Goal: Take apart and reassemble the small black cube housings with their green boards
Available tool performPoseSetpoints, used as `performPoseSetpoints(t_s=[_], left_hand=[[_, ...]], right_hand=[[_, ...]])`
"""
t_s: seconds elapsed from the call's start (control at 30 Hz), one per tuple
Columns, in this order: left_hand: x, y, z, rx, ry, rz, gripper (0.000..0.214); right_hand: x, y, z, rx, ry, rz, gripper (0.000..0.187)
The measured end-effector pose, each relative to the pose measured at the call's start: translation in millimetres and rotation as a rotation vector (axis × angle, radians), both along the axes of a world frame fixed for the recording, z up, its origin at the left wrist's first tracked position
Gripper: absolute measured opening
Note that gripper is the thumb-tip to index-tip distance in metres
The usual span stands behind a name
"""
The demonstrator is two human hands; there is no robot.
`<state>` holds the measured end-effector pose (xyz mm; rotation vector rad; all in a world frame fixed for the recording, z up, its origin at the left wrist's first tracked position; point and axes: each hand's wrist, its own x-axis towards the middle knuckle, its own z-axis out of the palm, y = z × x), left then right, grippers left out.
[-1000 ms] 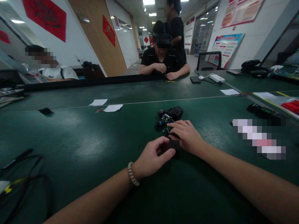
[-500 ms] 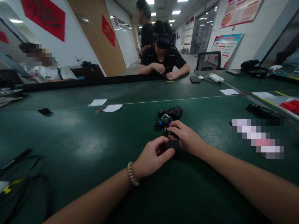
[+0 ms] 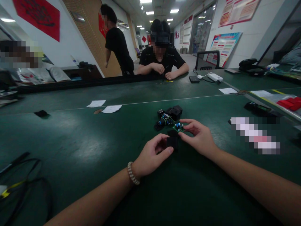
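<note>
Head view: one square, matt black box (image 3: 172, 143) was gripped between the thumb and bent fingers of the left hand (image 3: 149, 154), low over the dark green surface (image 3: 80, 179). The right hand (image 3: 199, 138) pinched a small green circuit board (image 3: 178, 126) with blue components, thumb at its near edge and fingers at its right. The board was just beyond the box; whether the two touched could not be told. Close behind it, a cluster of black housings and wired boards (image 3: 166, 119) lay on the surface. A pale beaded bracelet (image 3: 133, 173) circled the left wrist. Two white paper slips (image 3: 112, 109) lay farther off, to the left. Across the surface, a person in black (image 3: 160, 61) leaned on both forearms.
</note>
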<state>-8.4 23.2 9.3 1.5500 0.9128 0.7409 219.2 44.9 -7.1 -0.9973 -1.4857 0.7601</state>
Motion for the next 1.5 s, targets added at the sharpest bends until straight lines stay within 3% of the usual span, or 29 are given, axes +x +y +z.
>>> performPoseSetpoints(t_s=[0.33,0.47,0.87,1.17,1.5], left_hand=[[3,0,4.9,-0.061,-0.071,0.066,0.034],[4,2,3.2,-0.061,-0.077,0.071,0.035],[7,4,-1.5,-0.070,-0.080,0.141,0.042],[6,6,-7.7,-0.091,-0.098,0.133,0.049],[8,6,-4.2,-0.134,-0.144,0.133,0.050]], right_hand=[[-6,-14,6.6,-0.577,0.676,0.074,0.034],[5,-26,4.6,-0.666,0.729,0.095,0.033],[13,-20,-3.4,-0.685,0.689,0.259,0.044],[10,-23,-6.6,-0.641,0.603,0.265,0.044],[7,-25,-4.0,-0.601,0.493,0.198,0.040]])
